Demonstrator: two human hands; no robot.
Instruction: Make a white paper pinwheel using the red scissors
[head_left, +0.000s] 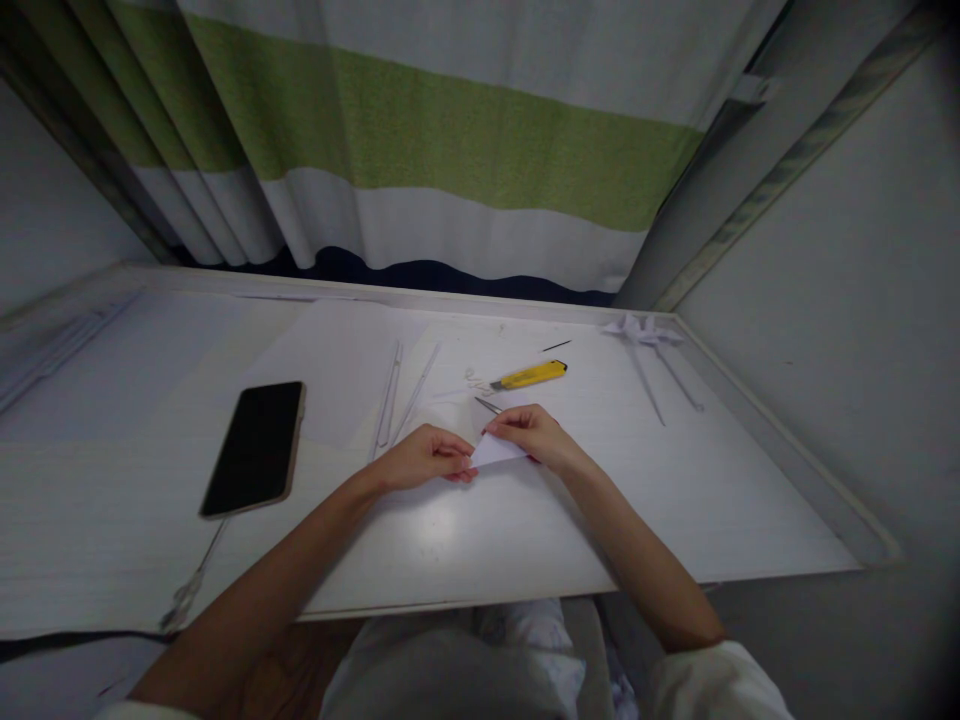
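Head view: white table [525, 540], shown from above and in dim light, with a raised rim along its far and right edges. Paper [496, 450]: small white folded piece with a pointed shape, lying low over the table near its front middle, held between both hands. Left hand [424, 457]: to the left of the paper, fingers curled, grip pinching the paper's left corner between thumb and fingertips. Right hand [534, 435]: to the right of the paper and slightly beyond it, fingers bent over the top edge, grip pressed on the paper's right side. Both forearms bare, running from the near table edge to the paper; white sleeves at the bottom of the picture. Knife [530, 375]: yellow utility cutter, just beyond the paper, lying flat and slanted. Thin dark pointed tool [487, 404]: between the knife and the paper, partly hidden by the right hand; kind unclear. Phone [256, 447]: dark screen up, well left of the paper, a cable running from its near end toward the table edge. Strips [401, 395]: thin pale lengths, left of and beyond the paper. Pinwheel [645, 333]: folded pale shape on thin sticks, well right of and beyond the paper, near the far rim. Curtain [450, 150]: white, green and navy bands, hanging behind the table.
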